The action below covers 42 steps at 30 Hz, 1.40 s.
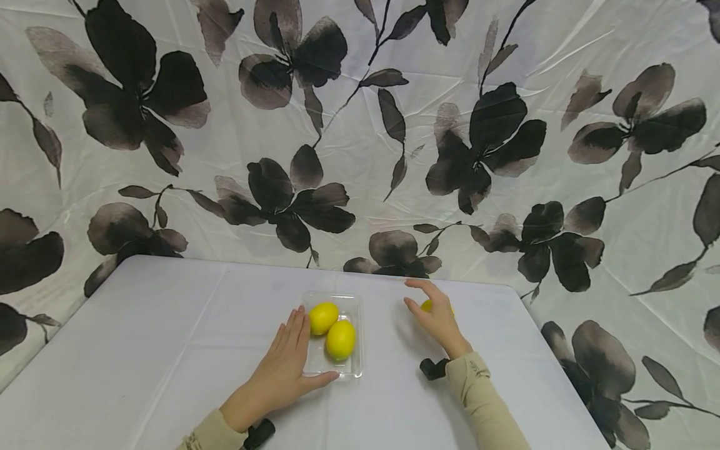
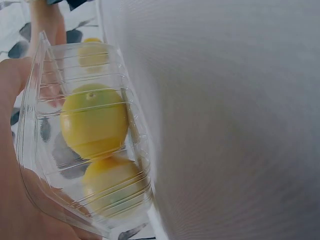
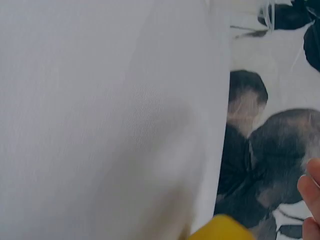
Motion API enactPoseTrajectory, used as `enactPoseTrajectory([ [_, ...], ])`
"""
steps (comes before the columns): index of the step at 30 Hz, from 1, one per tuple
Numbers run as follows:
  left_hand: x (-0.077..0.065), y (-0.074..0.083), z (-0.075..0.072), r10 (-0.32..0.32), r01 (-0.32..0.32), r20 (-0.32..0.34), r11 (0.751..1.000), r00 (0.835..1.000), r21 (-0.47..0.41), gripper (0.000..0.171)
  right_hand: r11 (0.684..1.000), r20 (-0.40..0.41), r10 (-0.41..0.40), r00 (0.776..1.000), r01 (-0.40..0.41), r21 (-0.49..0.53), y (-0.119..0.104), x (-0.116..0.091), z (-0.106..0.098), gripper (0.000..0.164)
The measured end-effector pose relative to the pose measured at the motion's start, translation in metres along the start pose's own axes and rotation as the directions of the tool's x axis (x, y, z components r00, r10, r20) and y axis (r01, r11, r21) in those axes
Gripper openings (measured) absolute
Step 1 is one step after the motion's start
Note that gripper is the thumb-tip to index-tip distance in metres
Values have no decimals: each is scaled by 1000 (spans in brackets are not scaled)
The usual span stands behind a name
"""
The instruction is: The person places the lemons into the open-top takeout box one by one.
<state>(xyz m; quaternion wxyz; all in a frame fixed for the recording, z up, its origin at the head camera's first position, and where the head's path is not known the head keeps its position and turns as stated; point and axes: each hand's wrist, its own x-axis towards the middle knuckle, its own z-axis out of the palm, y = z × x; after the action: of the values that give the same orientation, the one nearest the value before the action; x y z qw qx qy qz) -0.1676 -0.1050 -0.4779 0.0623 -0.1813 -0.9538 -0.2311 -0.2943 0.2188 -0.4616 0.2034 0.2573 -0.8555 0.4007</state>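
Note:
Two yellow lemons [image 1: 324, 319] [image 1: 340, 340] lie in a clear plastic container [image 1: 334, 369] on the table. Along the container's left side rest the straight fingers of my left hand [image 1: 281, 372]; its thumb stretches across the near edge. The left wrist view shows the ribbed container wall with both lemons [image 2: 95, 122] behind it. To the right, my right hand [image 1: 439, 322] has a gap between thumb and index finger. Another lemon [image 3: 221, 230] is partly hidden by that hand in the head view. In the right wrist view, fingertips [image 3: 311, 192] appear apart from this lemon.
A white cloth covers the table [image 1: 140, 350]. Behind it hangs a pale curtain [image 1: 382, 206] with dark flowers. A black wrist camera [image 1: 433, 369] sits beside the right sleeve [image 1: 484, 394], and another black camera [image 1: 260, 432] is by the left sleeve.

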Motion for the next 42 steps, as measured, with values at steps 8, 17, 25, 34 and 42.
enactPoseTrajectory([
  [8,0,0,1,3,-3,-6,1000,1000,5,124,982,-53,185,981,-184,33,19,-9,-18,39],
  [17,0,0,-1,-11,11,20,1000,1000,-8,124,897,-28,438,899,-434,88,29,-20,-29,47],
  [25,1,0,1,-10,10,13,1000,1000,-10,124,848,37,507,861,-506,156,36,-29,-31,51],
  [34,2,-2,1,-19,19,34,1000,999,1,125,806,44,545,837,-537,249,39,-42,-26,49],
  [42,0,1,-2,-10,10,26,1000,1000,-9,124,760,1,583,812,-546,352,41,-52,-21,53],
])
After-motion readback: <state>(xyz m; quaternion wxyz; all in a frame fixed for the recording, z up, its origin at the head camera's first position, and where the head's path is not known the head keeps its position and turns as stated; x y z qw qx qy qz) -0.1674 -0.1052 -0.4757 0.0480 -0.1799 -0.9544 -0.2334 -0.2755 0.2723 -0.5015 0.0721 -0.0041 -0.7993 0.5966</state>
